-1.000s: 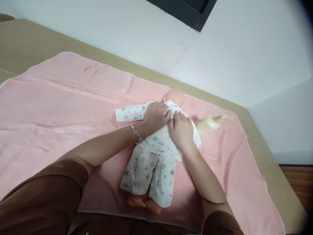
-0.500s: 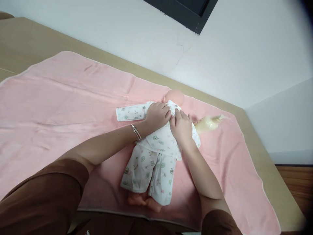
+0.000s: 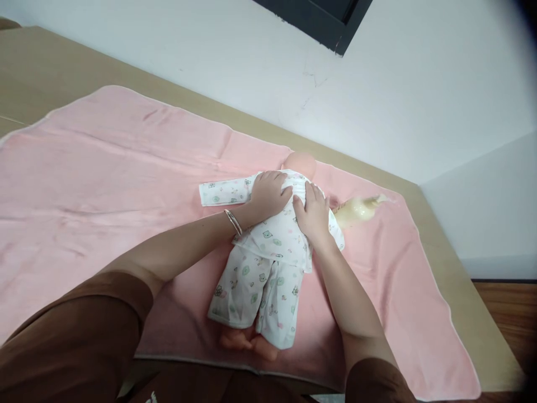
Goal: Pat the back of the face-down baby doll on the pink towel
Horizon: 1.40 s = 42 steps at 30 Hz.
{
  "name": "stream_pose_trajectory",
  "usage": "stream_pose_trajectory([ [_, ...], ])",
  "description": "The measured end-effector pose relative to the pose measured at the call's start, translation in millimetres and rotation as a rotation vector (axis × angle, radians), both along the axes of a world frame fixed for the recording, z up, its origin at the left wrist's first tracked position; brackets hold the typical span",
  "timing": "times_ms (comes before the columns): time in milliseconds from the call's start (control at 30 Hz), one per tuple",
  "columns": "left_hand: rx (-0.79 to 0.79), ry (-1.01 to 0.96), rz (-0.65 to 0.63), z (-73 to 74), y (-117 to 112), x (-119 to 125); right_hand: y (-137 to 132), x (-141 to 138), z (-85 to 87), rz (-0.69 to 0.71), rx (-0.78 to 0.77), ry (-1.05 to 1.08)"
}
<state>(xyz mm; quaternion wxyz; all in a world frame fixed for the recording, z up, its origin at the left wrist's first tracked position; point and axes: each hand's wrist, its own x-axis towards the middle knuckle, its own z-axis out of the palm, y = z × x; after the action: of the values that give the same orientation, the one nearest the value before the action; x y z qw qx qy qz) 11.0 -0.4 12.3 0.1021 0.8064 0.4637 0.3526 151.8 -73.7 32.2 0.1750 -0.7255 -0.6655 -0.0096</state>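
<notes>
A baby doll (image 3: 268, 246) lies on a pink blanket (image 3: 104, 168), its head (image 3: 298, 164) toward the wall and its feet (image 3: 247, 342) toward me. It wears a white printed top and trousers (image 3: 255, 291). My left hand (image 3: 268, 193), with a bangle at the wrist, grips the top's fabric at the doll's upper chest, fingers curled. My right hand (image 3: 314, 211) grips the same fabric beside it. One empty sleeve (image 3: 224, 191) sticks out to the left. The doll's bare arm (image 3: 356, 208) points right.
The blanket covers a tan table (image 3: 50, 73) that meets a white wall (image 3: 377, 101). A dark window frame (image 3: 323, 19) sits at the top. The table's right edge drops to a wooden floor (image 3: 512, 313).
Both hands have crept up the doll's chest toward its neck, bunching the top's fabric there. The doll stays in place.
</notes>
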Motion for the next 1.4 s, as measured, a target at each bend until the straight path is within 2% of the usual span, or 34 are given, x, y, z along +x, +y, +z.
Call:
stream_pose_trajectory([
  [367,0.0,-0.028,0.006,-1.5,0.2,0.5,0.0,1.3,-3.1,-0.001,0.016,-0.019],
  [600,0.02,-0.055,0.002,-2.2,-0.2,0.7,-4.3,-2.9,2.2,-0.012,0.001,-0.079],
  [800,0.019,-0.005,0.071,-1.1,-5.0,0.5,-11.8,-11.3,7.5,-0.055,0.023,-0.196],
  [933,0.031,-0.006,0.072,-1.3,-5.5,0.7,-11.6,-11.8,7.3,-0.063,0.001,-0.199],
  [1200,-0.004,-0.026,-0.013,-4.1,4.8,2.0,-3.5,3.6,4.1,0.059,-0.016,-0.058],
  [1300,0.051,0.002,-0.037,-1.8,2.5,1.4,-4.2,2.7,7.5,0.121,0.001,-0.109],
  [1400,0.134,0.082,-0.046,3.6,-7.5,-0.4,-11.5,-9.5,12.4,0.096,0.038,-0.208],
])
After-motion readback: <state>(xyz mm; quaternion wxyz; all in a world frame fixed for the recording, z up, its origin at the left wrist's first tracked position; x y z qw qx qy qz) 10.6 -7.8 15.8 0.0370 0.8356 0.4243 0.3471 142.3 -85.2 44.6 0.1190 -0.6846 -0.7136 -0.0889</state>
